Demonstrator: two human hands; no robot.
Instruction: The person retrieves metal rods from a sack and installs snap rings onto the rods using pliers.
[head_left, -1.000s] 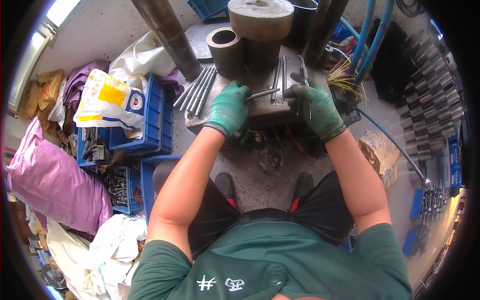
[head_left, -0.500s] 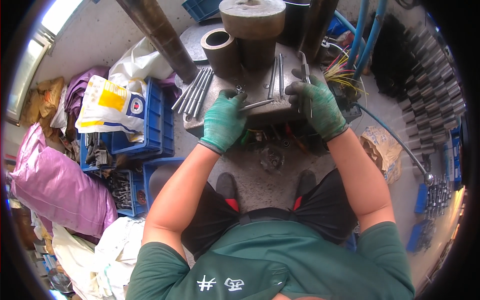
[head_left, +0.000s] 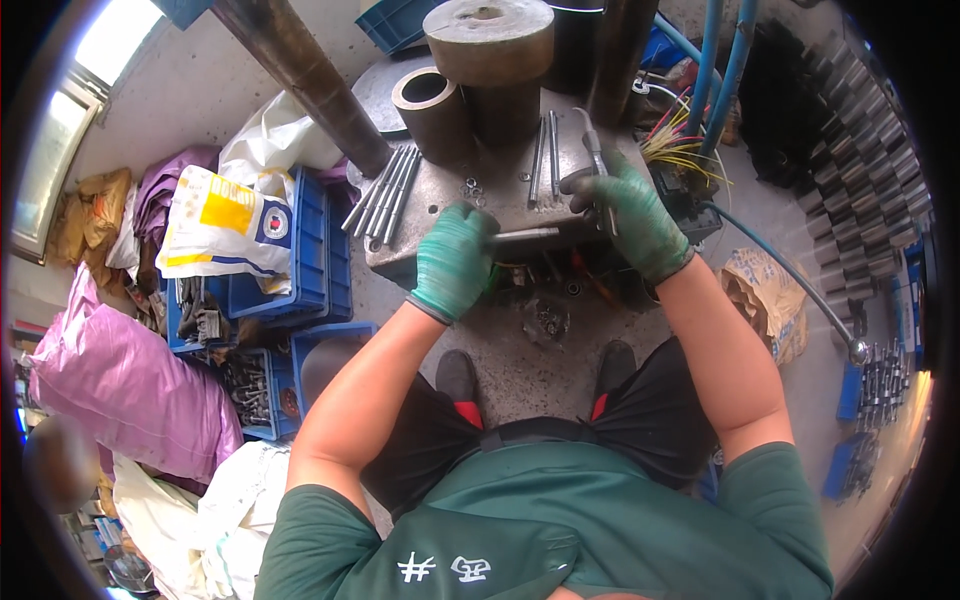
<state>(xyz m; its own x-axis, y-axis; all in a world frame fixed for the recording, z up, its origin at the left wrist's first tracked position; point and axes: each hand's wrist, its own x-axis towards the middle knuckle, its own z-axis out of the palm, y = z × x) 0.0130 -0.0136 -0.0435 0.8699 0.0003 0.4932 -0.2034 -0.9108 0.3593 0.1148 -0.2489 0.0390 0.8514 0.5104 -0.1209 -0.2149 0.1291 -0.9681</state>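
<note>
My left hand (head_left: 452, 262), in a green knitted glove with dark fingertips, is closed round one end of a metal rod (head_left: 527, 236). The rod points right, nearly level, over the front edge of the steel bench plate (head_left: 505, 215). My gloved right hand (head_left: 643, 222) grips a slim metal tool (head_left: 592, 142) whose bent tip points up and away. Its fingers are slightly blurred. Between the hands, two rods (head_left: 546, 160) lie on the plate. A few small nuts (head_left: 472, 187) sit just beyond my left hand. Several more rods (head_left: 385, 195) lie side by side at the plate's left.
Behind the rods stand a hollow steel cylinder (head_left: 432, 118) and a heavy round block (head_left: 490, 45). Slanting columns (head_left: 310, 85) flank them. Blue crates (head_left: 310, 250) with sacks are at left. Coloured wires (head_left: 675, 155) and blue hoses (head_left: 738, 75) are at right.
My left hand has drawn back slightly from the nuts, and its rod has swung from tilted to nearly level. The right hand's tool leans further left. The view has shifted a little.
</note>
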